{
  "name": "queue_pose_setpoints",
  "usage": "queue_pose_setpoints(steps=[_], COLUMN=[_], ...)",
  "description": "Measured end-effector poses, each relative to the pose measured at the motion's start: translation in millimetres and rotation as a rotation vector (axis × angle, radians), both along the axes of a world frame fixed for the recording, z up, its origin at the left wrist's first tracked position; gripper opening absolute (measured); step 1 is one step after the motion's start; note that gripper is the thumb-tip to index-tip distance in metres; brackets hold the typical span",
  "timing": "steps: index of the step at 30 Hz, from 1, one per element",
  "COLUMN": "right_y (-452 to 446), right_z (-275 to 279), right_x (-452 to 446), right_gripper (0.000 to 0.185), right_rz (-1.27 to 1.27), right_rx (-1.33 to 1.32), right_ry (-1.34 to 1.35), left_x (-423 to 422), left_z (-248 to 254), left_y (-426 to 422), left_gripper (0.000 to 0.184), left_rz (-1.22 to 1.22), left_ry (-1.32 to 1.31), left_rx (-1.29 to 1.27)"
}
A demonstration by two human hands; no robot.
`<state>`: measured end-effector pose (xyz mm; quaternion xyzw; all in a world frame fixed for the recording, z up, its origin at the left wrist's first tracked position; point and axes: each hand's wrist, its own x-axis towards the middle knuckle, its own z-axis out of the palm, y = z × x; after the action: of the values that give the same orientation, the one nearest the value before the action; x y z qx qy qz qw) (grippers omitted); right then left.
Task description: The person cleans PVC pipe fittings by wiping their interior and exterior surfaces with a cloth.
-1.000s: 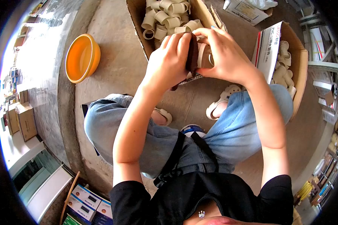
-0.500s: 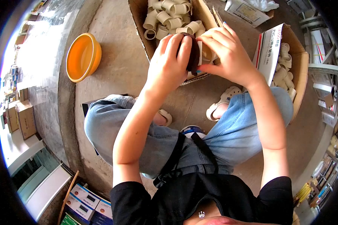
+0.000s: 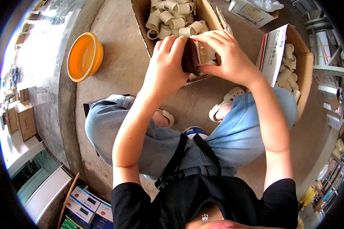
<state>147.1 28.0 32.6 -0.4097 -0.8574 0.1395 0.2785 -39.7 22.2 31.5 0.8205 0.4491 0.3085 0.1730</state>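
My left hand (image 3: 166, 65) is closed around a dark brown cloth or pad (image 3: 189, 58), its fingers bent over the top. A cream PVC pipe fitting (image 3: 206, 53) is gripped by my right hand (image 3: 230, 58), thumb below and fingers above. The cloth lies against the fitting's left end; whether any of it goes inside is hidden. Both hands are over the near edge of an open cardboard box (image 3: 142, 28), which holds many similar cream fittings (image 3: 176, 23).
To the right, a second cardboard box (image 3: 306, 76) with a printed white flap contains more fittings (image 3: 286, 78). An orange basin (image 3: 85, 57) stands on the concrete floor at left. Another carton (image 3: 250, 13) sits at the back, with shelving (image 3: 330, 68) along the right side.
Both hands have shifted slightly left with the cloth and fitting. The brown cloth now shows more of its broad face between them, and my left fingers have drawn back a little.
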Motion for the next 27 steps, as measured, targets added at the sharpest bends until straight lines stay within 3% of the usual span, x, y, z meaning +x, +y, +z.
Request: queue_pose_setpoints(steps=[3, 8, 13, 14, 15, 17, 21, 23, 25, 27], right_y=[2.3, 14.0, 33.3, 36.0, 35.8, 33.8, 32.8, 36.9, 38.9, 35.5], right_z=[9.3, 38.1, 43.1, 33.3, 30.9, 19.0, 0.6, 0.4, -4.5, 6.1], right_x=[2.5, -2.5, -8.0, -6.2, -7.4, -2.0, 3.4, 13.7, 21.1, 23.5], right_gripper=[0.060, 0.064, 0.071, 0.062, 0.031, 0.034, 0.043, 0.061, 0.070, 0.070], right_rz=[-0.031, -0.114, -0.116, -0.077, -0.069, 0.005, -0.042, -0.041, -0.035, 0.000], right_rx=[0.004, 0.163, 0.312, 0.378, 0.440, 0.464, 0.178, -0.058, -0.228, -0.168], right_ry=[-0.068, -0.154, -0.280, -0.301, -0.295, -0.312, -0.223, -0.078, 0.081, -0.006], left_x=[-2.1, -3.7, -6.0, -9.8, -13.0, -18.2, -10.0, -0.7, 6.1, 6.8], left_z=[8.3, 33.3, 43.8, 45.5, 45.0, 37.9, 18.0, 12.9, 12.4, 4.0], left_y=[3.8, 25.5, 55.8, 57.5, 60.2, 65.9, 61.2, 58.2, 50.5, 44.0], left_gripper=[0.052, 0.059, 0.061, 0.063, 0.064, 0.063, 0.062, 0.064, 0.069, 0.069], left_rz=[-0.068, -0.095, -0.107, -0.135, -0.163, -0.254, -0.181, -0.091, -0.101, -0.192], left_ry=[0.118, 0.201, 0.069, 0.066, 0.065, 0.024, -0.043, -0.086, -0.049, 0.003], left_rx=[0.278, 0.428, 0.116, -0.009, -0.140, -0.335, -0.512, -0.492, -0.361, -0.093])
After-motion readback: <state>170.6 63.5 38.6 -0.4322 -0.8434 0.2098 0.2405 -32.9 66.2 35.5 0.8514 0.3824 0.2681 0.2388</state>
